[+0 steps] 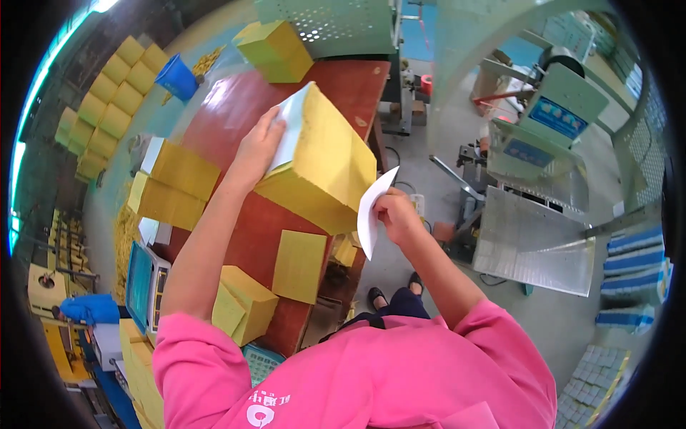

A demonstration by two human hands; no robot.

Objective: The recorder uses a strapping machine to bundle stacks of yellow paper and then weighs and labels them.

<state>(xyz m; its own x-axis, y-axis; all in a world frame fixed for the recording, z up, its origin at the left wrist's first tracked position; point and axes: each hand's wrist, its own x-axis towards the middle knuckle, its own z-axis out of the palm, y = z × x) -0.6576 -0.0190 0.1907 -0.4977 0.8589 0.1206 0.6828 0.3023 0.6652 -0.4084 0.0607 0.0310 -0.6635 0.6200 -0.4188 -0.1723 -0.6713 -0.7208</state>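
Note:
A large block of stacked yellow paper stands tilted at the edge of the red table. My left hand grips its left end, fingers curled over a white sheet that covers that side. Whether the block's underside touches the table is hidden. My right hand is closed on a white paper sheet, slightly bowed, beside the block's right end. Nearer me on the table lie a flat yellow paper piece and another yellow block.
More yellow blocks sit at the table's left, with a scale close by. Another block is at the far end. A blue bin and stacked yellow blocks stand beyond. Right of me is a machine with a metal tray.

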